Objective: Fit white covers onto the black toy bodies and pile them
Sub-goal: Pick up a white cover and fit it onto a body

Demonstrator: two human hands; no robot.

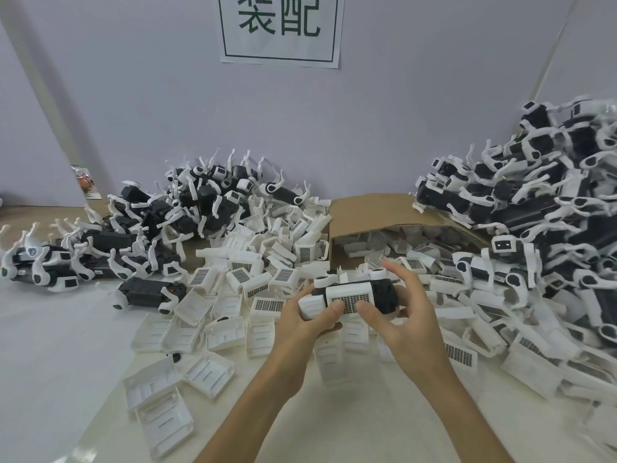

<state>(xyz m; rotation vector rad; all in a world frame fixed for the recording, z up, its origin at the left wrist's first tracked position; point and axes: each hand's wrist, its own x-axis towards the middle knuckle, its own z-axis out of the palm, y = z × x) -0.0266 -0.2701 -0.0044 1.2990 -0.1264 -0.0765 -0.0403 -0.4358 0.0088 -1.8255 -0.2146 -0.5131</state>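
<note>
Both hands hold one black toy body [384, 294] above the desk [66, 345]. The left hand [305, 317] grips its end, thumb on the white cover [347, 295]; the right hand [397, 310] curls round the other end. Loose covers [207, 370] lie beneath, finished toys [541, 202] piled at right.

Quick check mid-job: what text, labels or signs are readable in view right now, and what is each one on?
"装配": large dark characters inside a border on the white paper sign on the wall; the frame cuts off the sign's top.
Small sticker on a black body in the right pile: too small to read.
Toy body gripped by the left hand and right hand: only a grid pattern, no text visible.
</note>
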